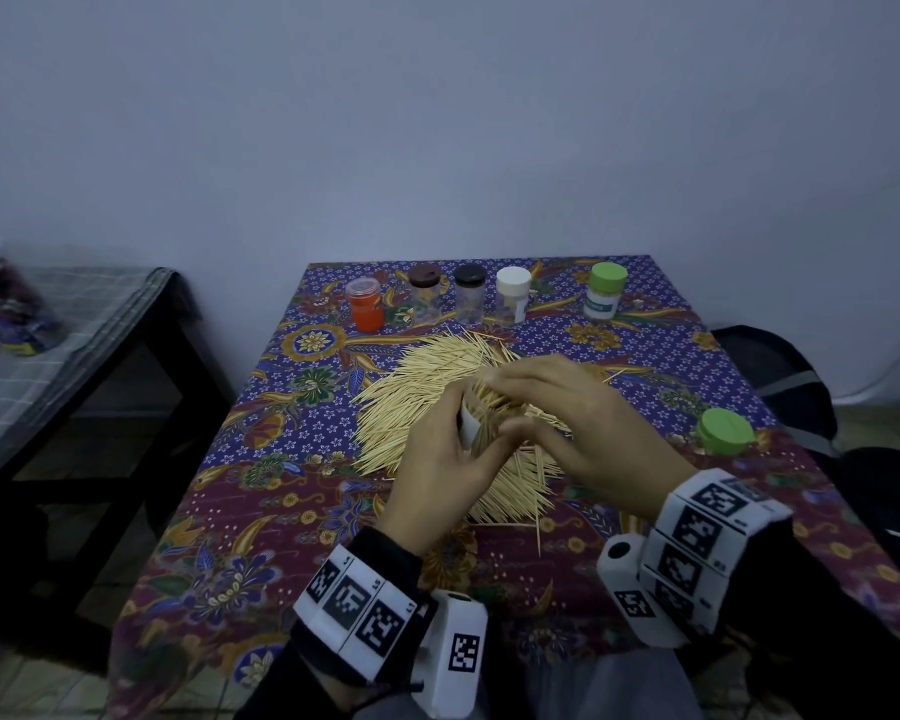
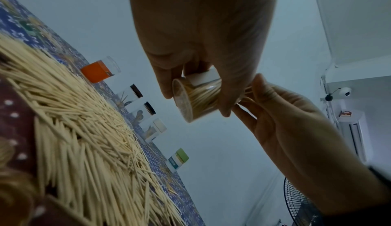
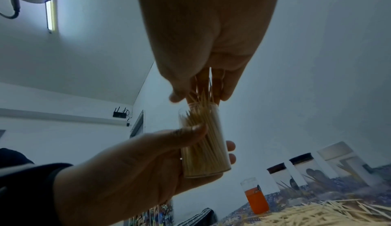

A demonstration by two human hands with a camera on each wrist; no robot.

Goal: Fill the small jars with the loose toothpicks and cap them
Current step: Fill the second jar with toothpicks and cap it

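The left hand (image 1: 440, 472) grips a clear jar (image 3: 203, 142) above the middle of the tabletop (image 1: 219, 517), thumb on one side, fingers on the other. The jar is uncapped, packed nearly full of toothpicks, and carries a white label (image 2: 204, 78) with no legible writing. The right hand (image 1: 588, 428) pinches a small bunch of toothpicks (image 3: 204, 94) whose lower ends stand in the jar's mouth.

The loose pile (image 1: 437, 402) spreads over the middle of the cloth beneath both hands. A green cap (image 1: 726, 431) lies near the right edge.

Along the far edge stand five capped jars: an orange jar (image 1: 366, 304) with a clear cap; two clear ones with dark caps (image 1: 424, 277), each holding a few toothpicks; a white-capped jar (image 1: 513, 293) with a few toothpicks; and a green-capped jar (image 1: 605, 291), near the far right corner, whose label reads "TOOTHPICK" in the left wrist view.
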